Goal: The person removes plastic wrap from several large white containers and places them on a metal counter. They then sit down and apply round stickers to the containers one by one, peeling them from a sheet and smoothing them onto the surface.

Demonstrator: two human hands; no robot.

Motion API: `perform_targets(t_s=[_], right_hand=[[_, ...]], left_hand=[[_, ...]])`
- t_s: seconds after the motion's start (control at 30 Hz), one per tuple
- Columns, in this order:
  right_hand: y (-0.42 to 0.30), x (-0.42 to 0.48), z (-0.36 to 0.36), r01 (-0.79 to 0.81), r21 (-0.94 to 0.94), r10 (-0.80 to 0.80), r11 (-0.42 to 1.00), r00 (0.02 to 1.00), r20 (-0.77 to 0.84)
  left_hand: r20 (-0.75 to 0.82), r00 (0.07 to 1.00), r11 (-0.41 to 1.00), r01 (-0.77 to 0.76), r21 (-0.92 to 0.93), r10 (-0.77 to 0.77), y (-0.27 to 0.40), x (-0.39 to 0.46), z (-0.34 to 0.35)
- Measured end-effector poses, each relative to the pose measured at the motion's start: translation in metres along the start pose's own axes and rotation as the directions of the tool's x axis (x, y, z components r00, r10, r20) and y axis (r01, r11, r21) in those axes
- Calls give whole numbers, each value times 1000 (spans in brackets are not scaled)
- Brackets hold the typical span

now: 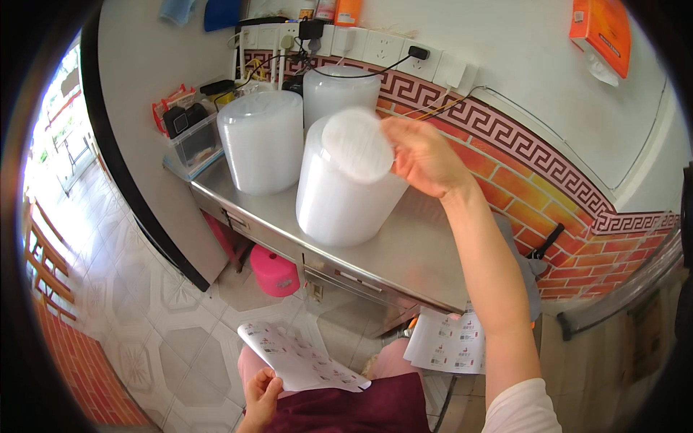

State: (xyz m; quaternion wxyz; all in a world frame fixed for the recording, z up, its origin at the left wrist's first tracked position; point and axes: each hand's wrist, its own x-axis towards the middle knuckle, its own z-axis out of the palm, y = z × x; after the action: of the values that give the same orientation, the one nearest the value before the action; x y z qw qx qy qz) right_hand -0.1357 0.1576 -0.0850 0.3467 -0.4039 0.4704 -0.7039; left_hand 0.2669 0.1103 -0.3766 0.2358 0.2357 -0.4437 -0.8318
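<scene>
My right hand (pixel 417 154) is raised over the table and pinches a thin, round, whitish translucent plastic disc (pixel 357 145), perhaps a lid, by its right edge. Just behind the disc stands a large whitish stack of nested plastic containers (pixel 341 211). A second such stack (pixel 262 146) is to its left, and a third stack (pixel 342 89) is by the wall. Down at my lap, my left hand (pixel 262 398) grips the left edge of a sheet of printed stickers (pixel 308 360), which curls upward. Another printed sheet (pixel 449 343) hangs near the table's front right corner.
The stacks stand on a stainless steel table (pixel 417 238) with drawers. A clear plastic box (pixel 197 138) with small items sits at its left end. Sockets and cables (pixel 384 48) run along the wall. Below is a pink plastic stool (pixel 275 272). An orange tissue pack (pixel 602 35) hangs at upper right.
</scene>
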Motion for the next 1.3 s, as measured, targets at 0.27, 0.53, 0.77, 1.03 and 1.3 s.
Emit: perform_targets(t_s=[0.27,0.53,0.77,1.03,1.3], right_hand=[[-27,-16,-21,121,-962,-776,246,619,-121],[17,12,-5,280,-899,-663,-336,608,437],[28,19,-5,336,-796,-521,-503,617,590],[20,20,-9,508,-817,-339,-273,744,576],[15,23,-3,486,-860,-271,-155,816,510]], left_hand=[[-80,994,995,73,70,-68,-3,5,-7],[-100,989,993,110,33,-106,-9,3,-5],[-110,990,996,88,-17,-89,-11,2,-10],[-107,990,996,89,-14,-90,-11,6,-11],[-108,991,997,77,-20,-79,-8,7,-6]])
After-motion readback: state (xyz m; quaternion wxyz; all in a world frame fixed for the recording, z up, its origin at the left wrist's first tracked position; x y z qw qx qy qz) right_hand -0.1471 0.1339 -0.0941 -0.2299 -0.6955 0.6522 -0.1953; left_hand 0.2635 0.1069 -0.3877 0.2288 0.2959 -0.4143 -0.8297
